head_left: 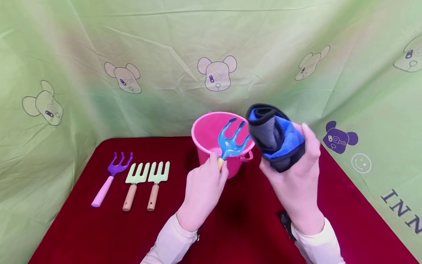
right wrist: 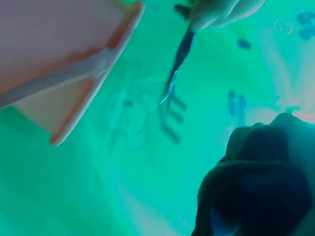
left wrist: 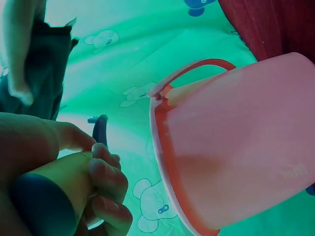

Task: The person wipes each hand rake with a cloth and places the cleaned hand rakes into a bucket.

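My left hand [head_left: 204, 187] grips the pale wooden handle of a blue three-pronged hand fork [head_left: 232, 143], its prongs pointing up and away. In the left wrist view the handle [left wrist: 74, 182] shows a dark end cap. My right hand [head_left: 298, 183] holds a bunched blue and grey cloth [head_left: 277, 137] with black edging, raised to the right of the fork. Behind both stands a pink bucket [head_left: 206, 130], upright on the table; fork and cloth overlap its rim in the head view. In the right wrist view the cloth [right wrist: 256, 187] looks dark, and the fork [right wrist: 172, 88] appears side-on.
On the left of the dark red tabletop [head_left: 82, 234] lie a purple fork [head_left: 117, 167] with a pink handle and two pale green forks [head_left: 136, 174] with wooden handles. A green curtain [head_left: 165, 102] printed with bear heads surrounds the table's back and sides.
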{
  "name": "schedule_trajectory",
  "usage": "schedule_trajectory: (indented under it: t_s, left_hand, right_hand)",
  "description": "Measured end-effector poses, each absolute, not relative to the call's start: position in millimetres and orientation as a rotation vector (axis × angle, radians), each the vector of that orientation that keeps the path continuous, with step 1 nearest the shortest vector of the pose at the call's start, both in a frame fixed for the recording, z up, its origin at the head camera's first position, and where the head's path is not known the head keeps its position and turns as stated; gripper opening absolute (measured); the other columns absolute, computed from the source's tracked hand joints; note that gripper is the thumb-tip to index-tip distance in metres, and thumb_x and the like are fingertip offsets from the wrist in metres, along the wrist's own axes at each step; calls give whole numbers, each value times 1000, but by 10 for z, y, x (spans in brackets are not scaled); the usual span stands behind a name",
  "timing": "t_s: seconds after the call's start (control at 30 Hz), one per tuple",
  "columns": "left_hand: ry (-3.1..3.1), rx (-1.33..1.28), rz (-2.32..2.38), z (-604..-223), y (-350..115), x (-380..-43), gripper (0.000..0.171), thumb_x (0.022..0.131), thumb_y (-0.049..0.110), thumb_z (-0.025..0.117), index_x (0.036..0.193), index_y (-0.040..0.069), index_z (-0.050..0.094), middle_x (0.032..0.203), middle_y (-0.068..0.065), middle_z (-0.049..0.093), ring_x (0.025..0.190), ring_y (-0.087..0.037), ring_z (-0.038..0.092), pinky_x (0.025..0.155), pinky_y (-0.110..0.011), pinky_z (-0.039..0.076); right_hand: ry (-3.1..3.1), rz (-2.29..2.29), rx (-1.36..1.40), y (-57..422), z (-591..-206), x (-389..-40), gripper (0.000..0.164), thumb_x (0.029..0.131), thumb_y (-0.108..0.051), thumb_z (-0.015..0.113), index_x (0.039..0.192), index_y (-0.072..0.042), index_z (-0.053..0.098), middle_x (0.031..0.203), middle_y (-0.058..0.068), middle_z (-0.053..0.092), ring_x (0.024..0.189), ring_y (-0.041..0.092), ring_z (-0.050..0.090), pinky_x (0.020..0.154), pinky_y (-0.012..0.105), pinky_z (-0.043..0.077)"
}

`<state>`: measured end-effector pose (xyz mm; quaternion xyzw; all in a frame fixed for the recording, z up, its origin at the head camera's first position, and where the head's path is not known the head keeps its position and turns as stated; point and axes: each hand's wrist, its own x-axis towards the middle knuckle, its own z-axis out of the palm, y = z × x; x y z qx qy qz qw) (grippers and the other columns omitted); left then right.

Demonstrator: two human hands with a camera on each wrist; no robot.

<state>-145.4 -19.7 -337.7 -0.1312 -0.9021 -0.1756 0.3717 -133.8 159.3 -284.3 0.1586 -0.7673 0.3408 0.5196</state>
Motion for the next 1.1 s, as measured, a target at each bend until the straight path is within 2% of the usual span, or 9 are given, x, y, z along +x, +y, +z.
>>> schedule_trajectory:
  t_s: [0.13, 0.23, 0.33, 0.53, 0.73, 0.9, 1.1]
  left_hand:
    - [-2342, -323, -508, -3358, -199, -1436, 27, 86, 27, 64, 74, 10, 47, 45, 3, 39, 33, -11, 32, 34, -21, 22]
    - [-2359, -330, -515, -3343, -202, -1425, 23, 89, 28, 60, 81, 9, 49, 44, 4, 37, 33, -12, 31, 33, -22, 20]
    - [-2373, -359, -510, -3329, -209, -1407, 21, 89, 28, 60, 83, 10, 52, 42, 3, 40, 33, -13, 34, 32, -25, 24]
    - [-2362, -397, -523, -3316, -234, -1361, 32, 82, 24, 68, 56, 14, 52, 41, -1, 50, 40, -21, 51, 36, -37, 45]
    - [-2334, -482, -504, -3314, -242, -1351, 21, 78, 17, 72, 61, 14, 60, 47, 0, 57, 47, -21, 57, 44, -37, 50]
    - [-2285, -550, -491, -3326, -214, -1350, 23, 77, 12, 72, 58, 16, 59, 48, 2, 58, 44, -16, 51, 44, -31, 47]
    - [-2270, -558, -518, -3313, -197, -1324, 30, 73, 7, 70, 53, 15, 50, 44, 2, 51, 42, -14, 38, 42, -28, 41]
  right_hand:
    - [-1788, 756, 569, 1454, -2876, -1292, 74, 60, -10, 80, 122, 7, 45, 125, 30, 60, 114, 39, 56, 106, 37, 46]
    - [-1787, 674, 668, 1394, -2914, -1278, 74, 57, -13, 84, 121, 5, 52, 124, 30, 60, 112, 39, 59, 104, 35, 48]
    - [-1805, 646, 717, 1358, -2942, -1271, 73, 55, -11, 87, 121, 2, 59, 124, 29, 60, 110, 38, 60, 96, 40, 51]
    - [-1849, 641, 805, 1315, -2966, -1284, 65, 58, -7, 85, 119, 0, 66, 121, 26, 63, 109, 39, 57, 83, 52, 47]
    - [-1860, 567, 787, 1259, -3010, -1342, 59, 63, -13, 80, 120, -6, 68, 121, 20, 66, 103, 42, 56, 74, 55, 44]
    - [-1910, 496, 764, 1251, -3048, -1348, 59, 65, -17, 78, 123, -13, 67, 127, 17, 63, 107, 46, 53, 77, 59, 42]
    - [-1934, 496, 763, 1283, -3073, -1359, 67, 61, -20, 81, 125, -13, 63, 130, 18, 59, 108, 44, 51, 78, 58, 45]
